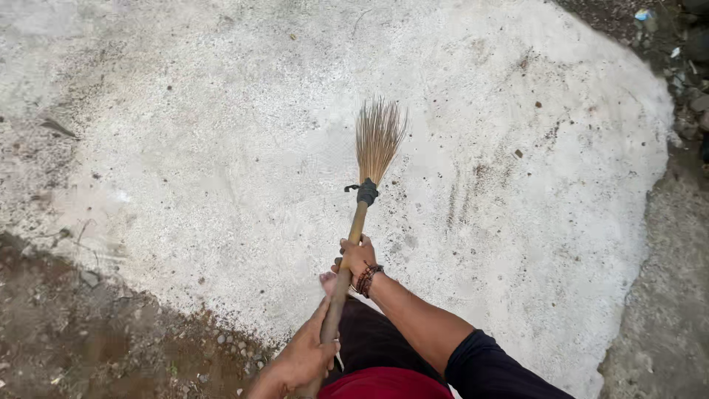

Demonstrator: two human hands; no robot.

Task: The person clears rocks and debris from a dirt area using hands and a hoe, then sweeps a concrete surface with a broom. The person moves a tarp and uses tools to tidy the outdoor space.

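A stick broom [377, 144] with a fan of thin brown bristles points away from me over a pale concrete slab [221, 133]. A dark band ties the bristles to its long wooden handle [348, 255]. My right hand [357, 255], with a beaded bracelet on the wrist, grips the handle higher up, nearer the bristles. My left hand [304, 358] grips the handle's lower end near my body. The bristle tips rest on or just above the slab. One bare foot [329, 281] shows behind the handle.
Dirt and small stones [111, 340] border the slab at the lower left. Dark gravel and litter [679, 52] lie at the upper right. A grey rough strip [665, 295] runs along the right edge. Small specks of debris dot the slab.
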